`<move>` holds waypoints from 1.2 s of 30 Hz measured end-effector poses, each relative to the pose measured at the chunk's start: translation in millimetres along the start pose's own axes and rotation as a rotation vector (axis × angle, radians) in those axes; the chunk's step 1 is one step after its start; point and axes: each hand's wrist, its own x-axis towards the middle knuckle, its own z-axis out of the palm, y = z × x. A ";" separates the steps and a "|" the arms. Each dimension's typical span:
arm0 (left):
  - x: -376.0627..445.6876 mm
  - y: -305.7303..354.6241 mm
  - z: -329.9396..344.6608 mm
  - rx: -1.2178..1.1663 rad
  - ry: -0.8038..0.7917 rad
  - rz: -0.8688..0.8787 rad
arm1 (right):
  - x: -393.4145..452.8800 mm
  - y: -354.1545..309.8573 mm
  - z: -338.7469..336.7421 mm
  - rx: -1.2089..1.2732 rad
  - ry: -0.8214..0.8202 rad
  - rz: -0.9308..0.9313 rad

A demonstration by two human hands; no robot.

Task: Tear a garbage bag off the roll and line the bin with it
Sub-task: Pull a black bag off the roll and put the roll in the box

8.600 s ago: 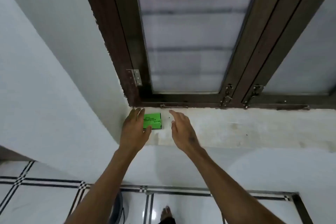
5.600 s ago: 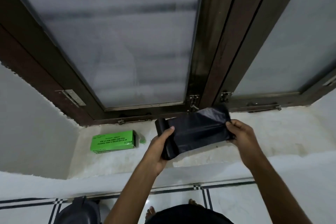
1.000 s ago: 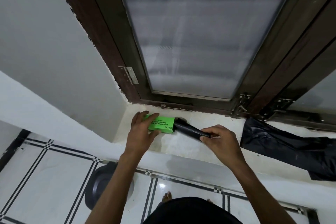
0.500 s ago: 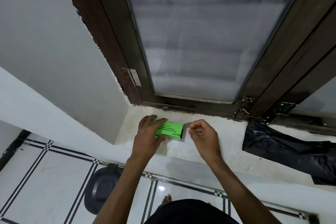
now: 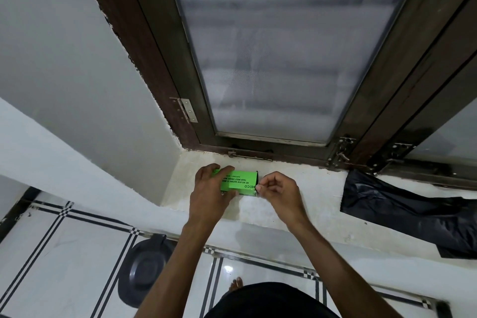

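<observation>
A bright green garbage-bag box lies on the white window sill. My left hand grips the box from its left end. My right hand is at the box's right open end, thumb and fingers pinched on the end flap. The roll is hidden inside the box. A torn-off black garbage bag lies crumpled on the sill to the right, apart from both hands. The dark bin stands on the floor below the sill, left of my left arm.
A brown-framed window with frosted glass rises behind the sill, with latches at its bottom right. A white wall closes the left side. The tiled floor has black stripe lines. My foot shows below.
A second ago my right hand was pushing the black roll into the green box. The roll is now out of sight inside, and my right fingers pinch the box's end flap.
</observation>
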 end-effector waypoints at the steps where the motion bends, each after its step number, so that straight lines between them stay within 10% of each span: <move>1: -0.8 0.6 0.2 0.001 0.003 -0.003 | -0.4 0.2 2.4 0.024 -0.003 0.006; 14: -4.4 4.1 0.8 0.001 0.007 -0.064 | -1.1 3.1 16.8 -0.091 0.059 -0.064; 29: 0.5 -40.5 -16.1 0.013 0.109 -0.105 | -2.0 -17.6 53.2 -0.053 -0.323 -0.043; 36: 8.6 -52.5 -26.3 0.201 0.100 -0.115 | 1.8 -31.1 75.0 -0.079 -0.157 -0.076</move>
